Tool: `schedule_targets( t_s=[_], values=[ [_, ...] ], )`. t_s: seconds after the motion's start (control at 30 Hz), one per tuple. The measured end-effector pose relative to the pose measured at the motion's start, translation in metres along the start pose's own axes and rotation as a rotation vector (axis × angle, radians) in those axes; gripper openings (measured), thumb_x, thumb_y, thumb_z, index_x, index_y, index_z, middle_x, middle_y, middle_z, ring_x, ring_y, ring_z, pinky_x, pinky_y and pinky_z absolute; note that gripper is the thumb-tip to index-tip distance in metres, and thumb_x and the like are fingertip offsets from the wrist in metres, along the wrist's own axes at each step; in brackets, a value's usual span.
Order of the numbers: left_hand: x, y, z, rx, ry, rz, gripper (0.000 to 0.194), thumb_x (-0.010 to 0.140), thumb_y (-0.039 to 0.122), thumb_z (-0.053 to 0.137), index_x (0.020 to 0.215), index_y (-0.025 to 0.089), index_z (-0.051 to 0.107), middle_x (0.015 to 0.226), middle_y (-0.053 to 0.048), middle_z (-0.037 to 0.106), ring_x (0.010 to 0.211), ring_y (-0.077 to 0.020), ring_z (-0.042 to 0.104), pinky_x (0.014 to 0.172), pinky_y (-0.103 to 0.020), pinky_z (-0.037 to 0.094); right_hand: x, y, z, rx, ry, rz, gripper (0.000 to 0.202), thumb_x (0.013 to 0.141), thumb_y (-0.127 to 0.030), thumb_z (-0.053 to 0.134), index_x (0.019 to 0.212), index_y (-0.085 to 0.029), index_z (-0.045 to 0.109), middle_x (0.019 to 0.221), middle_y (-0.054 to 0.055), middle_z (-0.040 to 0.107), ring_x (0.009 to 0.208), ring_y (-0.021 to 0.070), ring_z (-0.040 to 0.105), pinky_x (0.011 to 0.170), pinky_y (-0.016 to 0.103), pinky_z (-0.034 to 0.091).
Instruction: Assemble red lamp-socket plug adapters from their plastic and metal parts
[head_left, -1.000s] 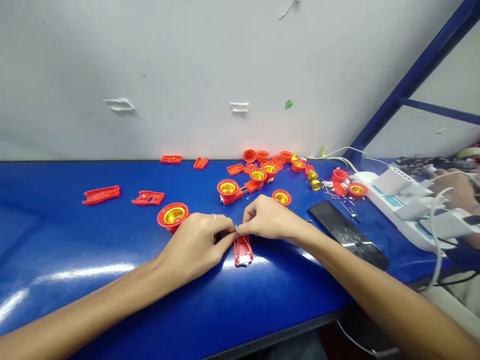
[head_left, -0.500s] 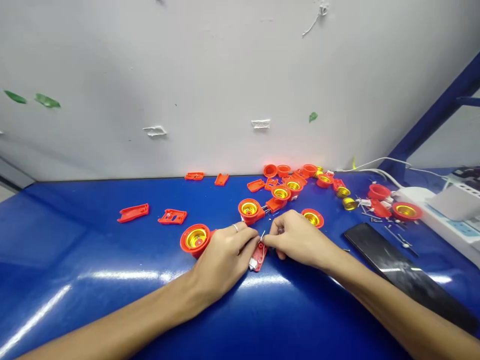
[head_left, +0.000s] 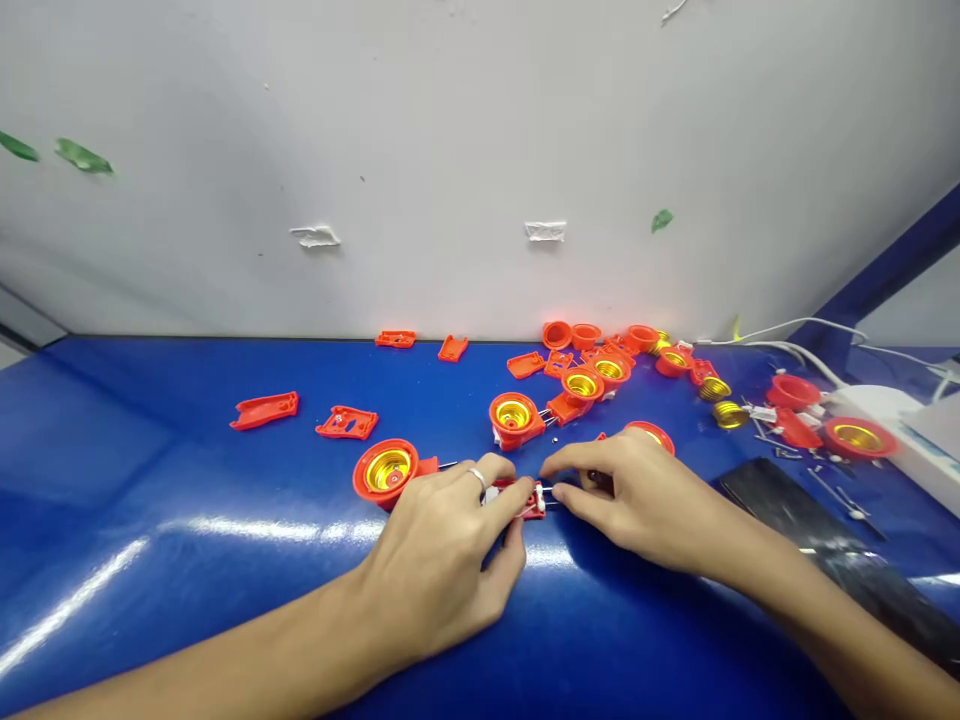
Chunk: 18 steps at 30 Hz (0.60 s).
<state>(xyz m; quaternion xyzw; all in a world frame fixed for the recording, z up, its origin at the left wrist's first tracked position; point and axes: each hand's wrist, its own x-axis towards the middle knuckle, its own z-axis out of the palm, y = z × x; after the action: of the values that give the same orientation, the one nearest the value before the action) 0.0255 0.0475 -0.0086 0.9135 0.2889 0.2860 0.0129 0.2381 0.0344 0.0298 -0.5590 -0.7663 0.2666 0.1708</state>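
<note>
My left hand [head_left: 442,550], with a ring on one finger, grips a small red plastic housing [head_left: 534,509] from its left side, on the blue tabletop. White parts and a thin white wire show inside this housing, partly covered by my fingers. Two thin metal pins [head_left: 552,503] stick out of its right end. My right hand [head_left: 637,490] has its thumb and forefinger closed in on those pins. Behind my left hand lies a red lamp socket [head_left: 386,473] with a gold screw shell. Another red socket [head_left: 514,418] stands just beyond both hands.
Several red sockets and gold shells [head_left: 729,414] are grouped at the back right. Loose red covers [head_left: 347,422] lie at the back left. A black flat object [head_left: 795,510] and a white power strip [head_left: 874,402] are at the right. The white wall bounds the table.
The red housing has turned from slanting toward me to lying crosswise, its pins now to the right. My right fingers have shifted from the white wire to the pin end. The view has moved slightly.
</note>
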Motion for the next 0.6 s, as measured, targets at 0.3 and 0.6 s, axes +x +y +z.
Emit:
schedule_targets(
  t_s=[0.3, 0.6],
  values=[
    [-0.0006, -0.0056, 0.0009, 0.036, 0.061, 0.066, 0.033, 0.090, 0.005, 0.046, 0.109, 0.019, 0.070, 0.113, -0.009, 0.073, 0.075, -0.0192, 0.074, 0.059, -0.028, 0.058, -0.0024, 0.0003, -0.0007, 0.040, -0.067, -0.006, 0.020, 0.086, -0.020, 0.057, 0.085, -0.022, 0.077, 0.059, -0.003, 0.062, 0.053, 0.0103, 0.050, 0.053, 0.024, 0.031],
    [0.0017, -0.0041, -0.0014, -0.090, 0.035, 0.041, 0.024, 0.088, 0.014, 0.058, 0.104, 0.022, 0.074, 0.118, -0.003, 0.074, 0.083, -0.0229, 0.076, 0.068, -0.035, 0.063, -0.0024, 0.0024, -0.0057, 0.058, -0.062, -0.003, 0.018, 0.087, -0.024, 0.059, 0.081, -0.020, 0.076, 0.056, -0.004, 0.058, 0.050, 0.0092, 0.045, 0.051, 0.023, 0.031]
  ],
)
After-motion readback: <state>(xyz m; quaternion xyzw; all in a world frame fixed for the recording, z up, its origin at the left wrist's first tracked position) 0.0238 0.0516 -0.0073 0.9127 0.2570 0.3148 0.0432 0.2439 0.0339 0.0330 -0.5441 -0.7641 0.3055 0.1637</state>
